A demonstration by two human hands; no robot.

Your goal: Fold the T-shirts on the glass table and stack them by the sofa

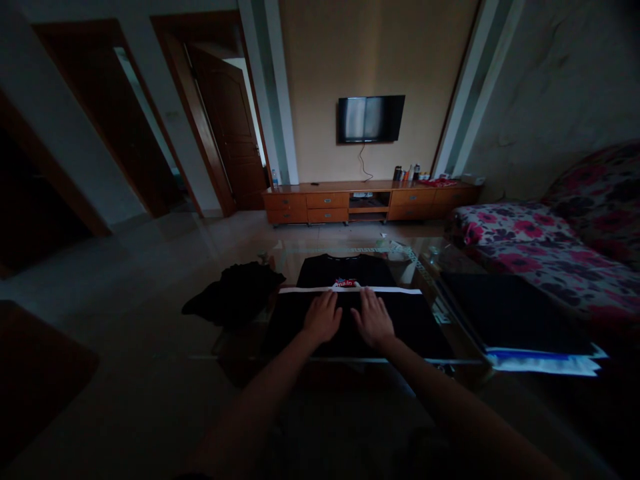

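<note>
A black T-shirt (300,327) with a red and white print on its chest lies flat on the glass table. Its neckline points away from me. Across the shirt runs a long white strip (400,291), level with the bottom of the print; whether it is a board's edge or part of the cloth, I cannot tell. My left hand (323,316) lies palm down on the black cloth, fingertips at the strip. Beside it, a little to the right, my right hand (374,316) rests the same way, fingers stretched out. Neither hand grips anything.
A crumpled black cloth (235,293) lies at the table's left. On the right is a stack of folded dark clothes (515,313) with white and blue edges. The glass table (205,357) stands before a flowered sofa (520,223) and a TV cabinet (327,200).
</note>
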